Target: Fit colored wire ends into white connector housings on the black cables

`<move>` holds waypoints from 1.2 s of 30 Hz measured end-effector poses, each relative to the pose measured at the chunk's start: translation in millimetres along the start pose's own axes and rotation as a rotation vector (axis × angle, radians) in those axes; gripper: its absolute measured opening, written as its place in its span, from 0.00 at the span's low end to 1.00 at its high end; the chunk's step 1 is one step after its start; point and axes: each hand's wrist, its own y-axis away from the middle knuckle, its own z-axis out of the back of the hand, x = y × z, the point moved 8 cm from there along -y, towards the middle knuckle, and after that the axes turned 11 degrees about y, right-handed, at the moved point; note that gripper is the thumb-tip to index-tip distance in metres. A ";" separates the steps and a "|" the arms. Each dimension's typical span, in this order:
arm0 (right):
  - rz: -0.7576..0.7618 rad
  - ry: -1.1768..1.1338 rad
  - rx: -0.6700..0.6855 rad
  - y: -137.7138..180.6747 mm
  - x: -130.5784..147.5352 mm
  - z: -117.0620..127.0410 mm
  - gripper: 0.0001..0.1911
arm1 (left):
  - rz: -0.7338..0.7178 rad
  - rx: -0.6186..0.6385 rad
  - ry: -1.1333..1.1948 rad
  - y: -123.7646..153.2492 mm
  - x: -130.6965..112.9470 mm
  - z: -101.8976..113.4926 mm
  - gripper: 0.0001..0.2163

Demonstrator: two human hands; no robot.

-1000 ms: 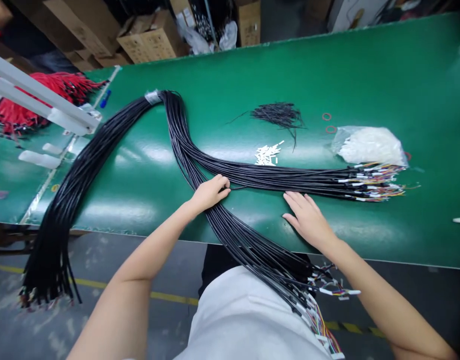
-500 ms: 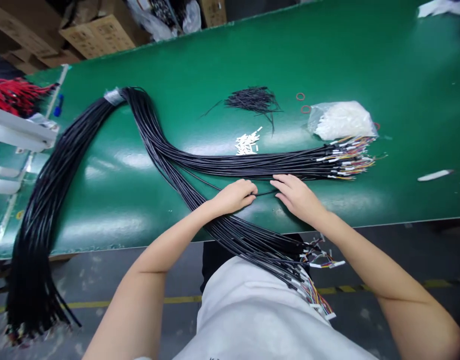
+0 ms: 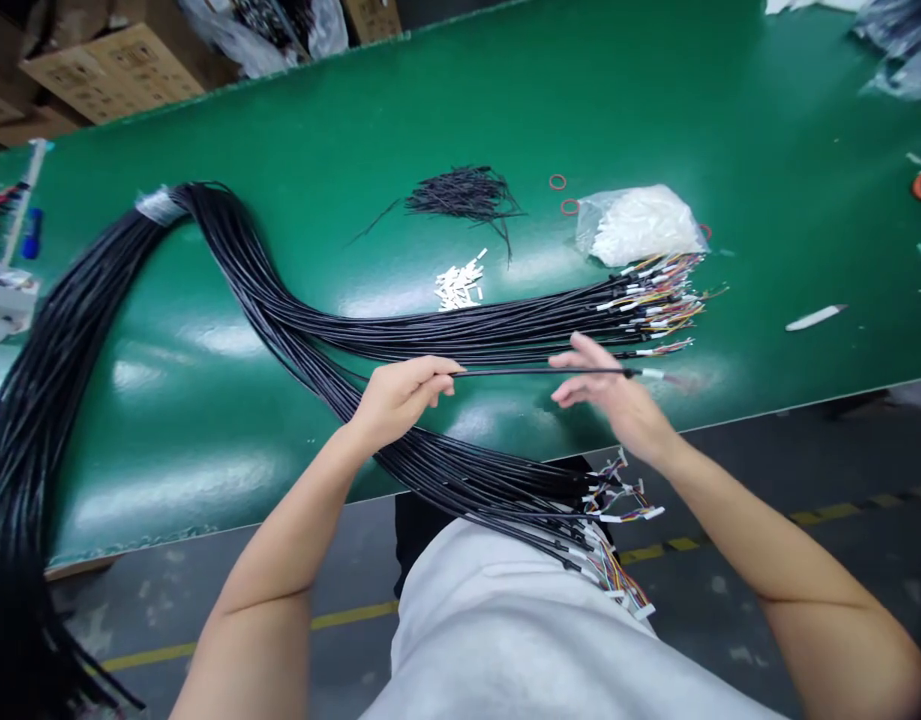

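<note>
A single black cable (image 3: 520, 372) runs sideways in front of me, ending at the right in a white sleeve and thin, blurred wires. My left hand (image 3: 409, 395) pinches it at the left. Around its right part, my right hand (image 3: 610, 390) has its fingers spread, with the cable passing across the palm. Behind lies a bundle of black cables (image 3: 460, 330) with stripped coloured wire ends. Closer to my body, a second cable bundle (image 3: 482, 468) passes below my left hand and hangs over the table edge, its ends bearing white connectors.
On the green table (image 3: 295, 120) lie a heap of thin black pieces (image 3: 464, 192), a pile of small white pieces (image 3: 460, 284) and a plastic bag of white parts (image 3: 644, 226). A white pen-like tool (image 3: 815, 318) lies at right. Cardboard boxes (image 3: 122, 75) stand beyond the far edge.
My left hand has moved left with the cable, which is now raised and stretched straight. My right hand has opened, and the cable's white-sleeved end now shows. The view has shifted right.
</note>
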 end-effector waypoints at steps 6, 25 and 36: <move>-0.045 -0.195 -0.118 -36.5 26.8 27.8 0.24 | 0.119 0.293 -0.152 10.5 11.2 -24.1 0.13; -0.473 -0.075 0.542 -61.0 16.7 -88.1 0.23 | 0.189 -0.002 0.640 -2.5 17.6 -44.5 0.16; -0.407 -0.112 0.340 -86.2 10.2 -60.3 0.22 | 0.077 0.031 0.600 -9.5 22.9 -53.5 0.20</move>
